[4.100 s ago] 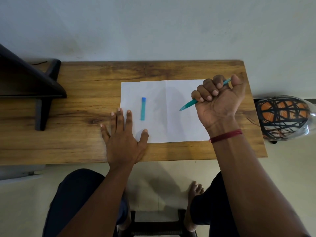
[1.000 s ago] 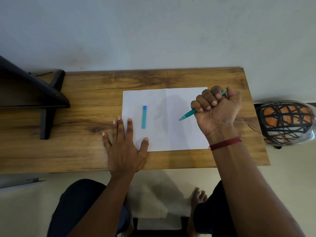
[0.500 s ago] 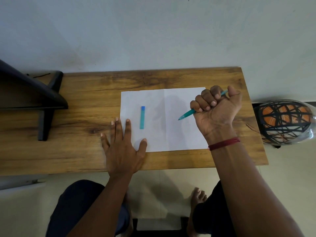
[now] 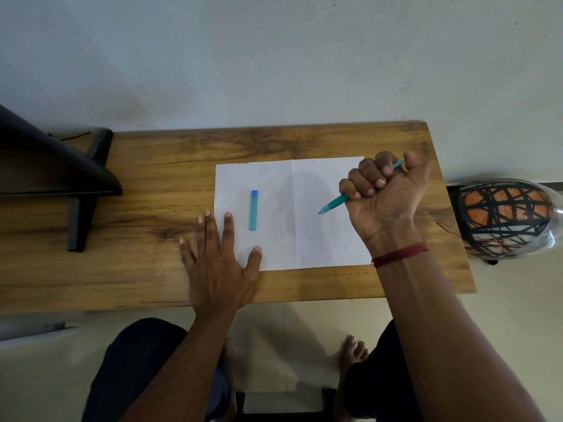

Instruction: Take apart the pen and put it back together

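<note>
A teal pen [image 4: 333, 205] sticks out of my right hand [image 4: 384, 196], which is closed in a fist around its barrel. The tip points down-left and hovers just over a white sheet of paper [image 4: 307, 239]; the rear end shows beside my thumb. The pen's teal cap [image 4: 253, 210], with a blue end, lies alone on the left half of the sheet. My left hand [image 4: 217, 263] rests flat with fingers spread across the sheet's lower left corner and the wooden table [image 4: 146, 269], below and left of the cap.
A black stand [image 4: 61, 181] occupies the table's left end. A helmet with an orange and black pattern [image 4: 505, 219] sits off the right edge of the table. A wall runs behind the table; my knees and a bare foot are below its front edge.
Almost nothing differs: my right hand keeps the pen over the paper with small shifts, the left hand stays flat, and the view moved a little.
</note>
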